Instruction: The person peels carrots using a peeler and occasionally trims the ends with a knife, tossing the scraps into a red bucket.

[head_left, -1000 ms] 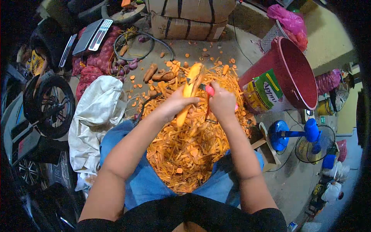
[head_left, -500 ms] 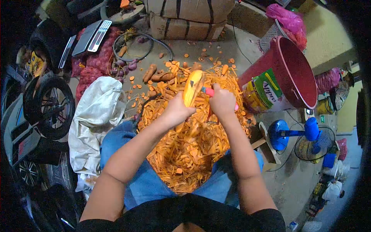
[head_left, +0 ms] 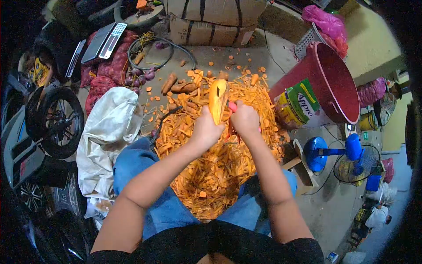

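Note:
My left hand (head_left: 205, 128) is closed around the lower part of a thick orange carrot (head_left: 216, 105), which points away from me. Most of its visible side is bright and peeled, with a dark patch near the top and a browner right edge. Close beside it on the right, my right hand (head_left: 245, 120) grips a peeler (head_left: 232, 106) with a pinkish-red handle; its blade is hard to make out. Under both hands spreads a deep heap of orange peelings (head_left: 211, 171) between my knees. Unpeeled brownish carrots (head_left: 184, 87) lie at the far left of the heap.
A tilted dark red bucket (head_left: 296, 83) stands right of the heap. A white sack (head_left: 107, 136) lies left of my knee. Beyond are net bags of onions (head_left: 116, 64) under a scale, and strapped cardboard boxes (head_left: 211, 31). A blue fan (head_left: 351, 158) is at the right.
My right hand has moved left and slightly towards me with the peeler, closer to the carrot. The carrot has turned a little more upright in my left hand.

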Tool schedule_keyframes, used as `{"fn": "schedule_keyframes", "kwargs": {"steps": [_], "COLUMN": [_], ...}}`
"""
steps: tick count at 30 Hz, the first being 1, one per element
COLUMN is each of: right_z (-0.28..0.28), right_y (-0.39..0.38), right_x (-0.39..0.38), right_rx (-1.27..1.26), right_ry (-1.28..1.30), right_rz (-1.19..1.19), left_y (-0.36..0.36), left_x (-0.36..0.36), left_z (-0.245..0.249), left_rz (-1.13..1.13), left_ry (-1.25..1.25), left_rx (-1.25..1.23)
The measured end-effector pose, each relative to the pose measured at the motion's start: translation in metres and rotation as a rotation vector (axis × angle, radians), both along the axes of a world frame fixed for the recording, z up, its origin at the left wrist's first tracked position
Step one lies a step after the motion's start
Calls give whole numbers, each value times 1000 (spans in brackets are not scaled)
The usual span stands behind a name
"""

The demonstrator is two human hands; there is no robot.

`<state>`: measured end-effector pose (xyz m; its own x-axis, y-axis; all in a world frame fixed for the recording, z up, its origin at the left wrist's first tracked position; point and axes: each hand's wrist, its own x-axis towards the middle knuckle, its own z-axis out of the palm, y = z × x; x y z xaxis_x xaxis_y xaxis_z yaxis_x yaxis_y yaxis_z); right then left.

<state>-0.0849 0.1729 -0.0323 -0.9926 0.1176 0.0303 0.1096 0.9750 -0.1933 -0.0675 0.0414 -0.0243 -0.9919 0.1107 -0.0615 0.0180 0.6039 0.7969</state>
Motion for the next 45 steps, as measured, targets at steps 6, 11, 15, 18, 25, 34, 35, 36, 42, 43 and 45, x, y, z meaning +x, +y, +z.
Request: {"fn": "schedule_keyframes", "kwargs": {"steps": [6, 11, 15, 18, 25, 34, 35, 36, 42, 43, 45], "right_z": [-4, -9, -8, -19, -10, -16, -30, -37, 18, 24, 39], "right_y": [21, 8, 18, 18, 16, 62, 69, 73, 46, 44, 39], "right_x": [-8, -5, -11, -10, -11, -25, -26, -27, -5, -1, 6], "right_rx": [3, -80, -117, -88, -107, -498, -470, -439, -370, -504, -667], "right_ry": [137, 63, 44, 1, 66, -4, -24, -44, -67, -9, 50], "right_rz": [139, 13, 104, 129, 102, -297, -260, -225, -59, -28, 24], "left_y": [-20, -9, -28, -23, -18, -43, -48, -51, -49, -47, -46], "left_x": [-3, 9, -4, 9, 14, 6, 0, -6, -14, -14, -15], "left_z": [36, 30, 25, 25, 24, 25, 26, 35, 30, 32, 39], "left_rz": [-212, -89, -275, -193, -180, -394, -390, -378, -365, -344, -362], "left_ry": [-521, -218, -623, -327, -387, -357, -352, -356, -403, -448, -490], "left_rx": [231, -39, 311, 3, 64, 290, 288, 260, 502, 599, 628]}}
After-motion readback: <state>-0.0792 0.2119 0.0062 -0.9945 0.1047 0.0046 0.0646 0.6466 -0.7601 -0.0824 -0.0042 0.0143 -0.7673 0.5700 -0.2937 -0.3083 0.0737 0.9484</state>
